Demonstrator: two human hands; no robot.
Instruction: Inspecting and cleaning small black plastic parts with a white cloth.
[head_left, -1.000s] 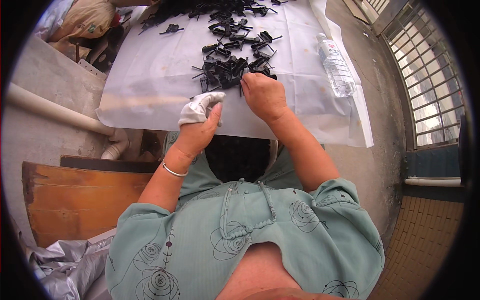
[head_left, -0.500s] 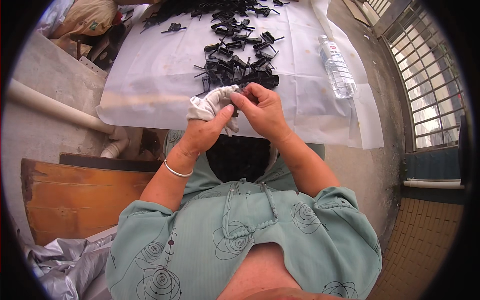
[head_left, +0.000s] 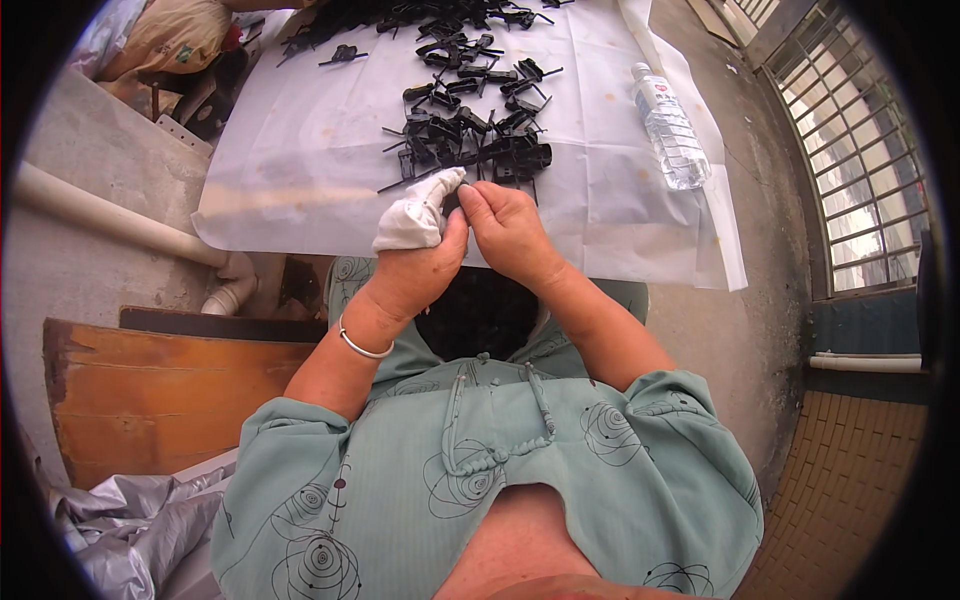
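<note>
A big white sheet point(head_left: 300, 150) is covering the table. A pile of black plastic parts point(head_left: 470, 140) is lying on it. The left hand point(head_left: 415, 265) is gripping a white cloth point(head_left: 415, 215). The right hand point(head_left: 510, 225) is pinching one small black part point(head_left: 452, 203) against the cloth.

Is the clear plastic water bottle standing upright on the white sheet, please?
No, the water bottle lies on its side on the white sheet, to the right of the black parts.
</note>
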